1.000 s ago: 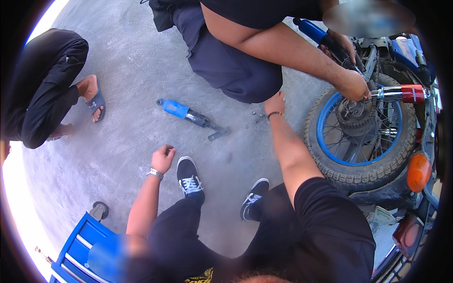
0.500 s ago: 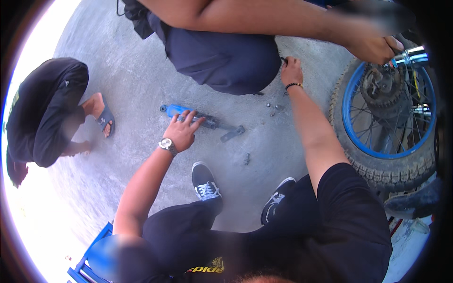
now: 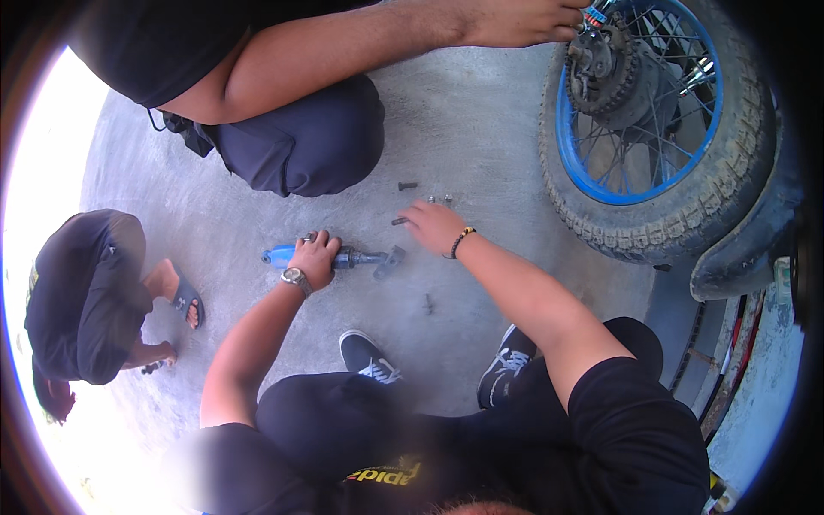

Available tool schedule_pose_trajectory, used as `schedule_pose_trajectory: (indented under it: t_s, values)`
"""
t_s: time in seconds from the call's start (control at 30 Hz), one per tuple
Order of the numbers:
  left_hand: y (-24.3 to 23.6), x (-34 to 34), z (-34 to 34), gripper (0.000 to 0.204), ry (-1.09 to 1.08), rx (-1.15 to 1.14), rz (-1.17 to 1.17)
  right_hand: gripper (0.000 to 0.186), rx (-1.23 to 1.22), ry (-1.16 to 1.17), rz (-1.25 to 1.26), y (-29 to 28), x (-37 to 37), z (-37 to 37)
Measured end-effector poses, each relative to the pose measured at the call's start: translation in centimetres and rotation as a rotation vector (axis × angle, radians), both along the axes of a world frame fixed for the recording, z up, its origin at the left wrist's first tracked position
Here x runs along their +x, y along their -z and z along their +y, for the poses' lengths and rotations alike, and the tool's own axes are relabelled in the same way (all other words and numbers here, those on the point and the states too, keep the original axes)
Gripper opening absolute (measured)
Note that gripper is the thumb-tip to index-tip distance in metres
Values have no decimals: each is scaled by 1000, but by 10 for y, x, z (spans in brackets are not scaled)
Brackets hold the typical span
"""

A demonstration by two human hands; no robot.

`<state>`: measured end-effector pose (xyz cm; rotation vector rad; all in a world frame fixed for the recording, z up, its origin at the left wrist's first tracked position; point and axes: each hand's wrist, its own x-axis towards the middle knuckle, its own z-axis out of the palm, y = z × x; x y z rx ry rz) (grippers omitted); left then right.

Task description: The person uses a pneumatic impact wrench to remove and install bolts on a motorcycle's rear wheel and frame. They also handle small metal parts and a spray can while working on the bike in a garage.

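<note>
A blue and dark motorcycle shock absorber [image 3: 280, 255] lies crosswise before me, its thin rod end to the right. My left hand [image 3: 316, 260], with a ring and a wristwatch, is closed around its middle. At the rod end sits a short grey bracket [image 3: 390, 264]. To the right of that, my right hand [image 3: 435, 228] pinches a dark bolt [image 3: 399, 221] in its fingertips, apart from the shock absorber. This hand is slightly blurred. Another bolt [image 3: 408, 185] lies beyond it on the concrete, near small nuts [image 3: 432, 199].
One more bolt [image 3: 428, 304] lies ahead of my shoes. At the right stands a motorcycle wheel [image 3: 631, 196] with a blue rim. A co-worker's arm [image 3: 343, 56] reaches across the far side toward the wheel hub. Another person [image 3: 90, 296] squats at the left.
My right hand has come from beside the co-worker's knee toward the bracket end. My left hand's spread fingers have closed around the shock absorber. The whole view has shifted.
</note>
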<state>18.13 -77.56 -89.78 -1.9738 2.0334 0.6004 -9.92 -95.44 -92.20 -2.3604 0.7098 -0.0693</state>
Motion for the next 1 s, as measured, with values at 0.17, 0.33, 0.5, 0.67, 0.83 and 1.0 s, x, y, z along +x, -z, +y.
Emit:
schedule_pose_trajectory:
  t_s: [0.17, 0.33, 0.5, 0.67, 0.83, 1.0]
  values:
    - [-15, -3, -1, 53, -25, -161, 59, 27, 142, -40, 150, -46, 2, -30]
    - [-44, -16, 5, 57, -23, -441, 59, 32, 218, -140, 58, -106, 10, -39]
    - [-83, -29, 5, 56, -120, -567, 105, 35, 262, -143, -36, -166, 0, -19]
    - [-123, -44, 4, 58, -113, -702, 213, 36, 404, -125, -15, -207, -16, -22]
    - [-162, -55, 3, 56, -110, -673, 290, 36, 457, -147, -239, -241, -23, -9]
    - [-188, -67, -3, 55, -160, -587, 430, 37, 783, -74, -205, -270, -29, -4]
